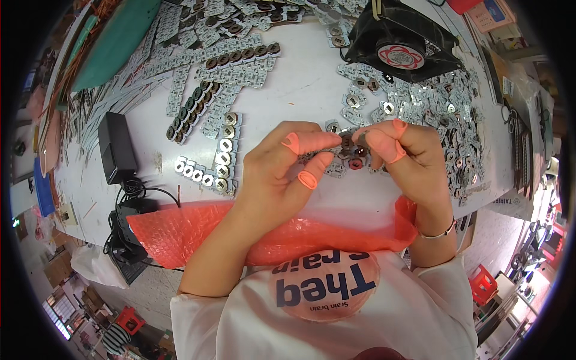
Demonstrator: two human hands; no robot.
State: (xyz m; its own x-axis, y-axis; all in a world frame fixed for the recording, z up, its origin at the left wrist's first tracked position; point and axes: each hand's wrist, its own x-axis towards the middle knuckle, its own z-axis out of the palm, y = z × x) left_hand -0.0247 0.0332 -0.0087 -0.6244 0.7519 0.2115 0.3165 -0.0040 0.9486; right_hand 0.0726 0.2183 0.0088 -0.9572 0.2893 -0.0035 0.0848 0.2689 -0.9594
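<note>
My left hand (pixel 288 165) and my right hand (pixel 399 153) meet above the white table (pixel 300 90), both wearing orange fingertip covers. Between their fingertips they pinch a short strip of small circuit boards (pixel 348 153) that carry dark round parts. The strip hangs just over the table, partly hidden by my fingers. A pile of loose small boards (pixel 432 108) lies right behind my right hand. Rows of boards with silver square parts (pixel 225 153) lie to the left of my left hand.
A black fan (pixel 399 42) stands at the back right. A black power adapter (pixel 115 147) with cables lies at the left. Orange bubble wrap (pixel 180 231) covers the table's front edge. More board strips (pixel 240 57) spread across the back, beside a green sheet (pixel 114 42).
</note>
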